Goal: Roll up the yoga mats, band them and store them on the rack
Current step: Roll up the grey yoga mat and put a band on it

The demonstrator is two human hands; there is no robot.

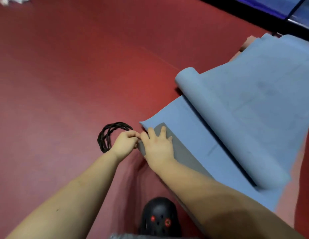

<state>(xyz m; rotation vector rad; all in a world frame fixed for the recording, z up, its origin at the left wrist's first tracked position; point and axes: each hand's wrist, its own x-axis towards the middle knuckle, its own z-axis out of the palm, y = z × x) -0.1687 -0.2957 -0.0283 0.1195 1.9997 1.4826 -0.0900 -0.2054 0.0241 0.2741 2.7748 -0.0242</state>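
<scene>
on the red floor [64, 75]: blue mat [193, 135], near corner turned up; our left hand [123, 144] pinches it, right hand [158, 146] presses flat. black bands [108, 135] beside. rolling barely begun; banding, racking remain.

The blue mat [219, 138] runs out past the right edge toward three o'clock, so its far end can't be seen. A white heap [14, 0] at eleven o'clock is blurred and cropped by the top edge. The left hand [124, 144] hides part of the black coil of bands [107, 135]. The black shoe [158, 216] at six o'clock is cut off below.
</scene>
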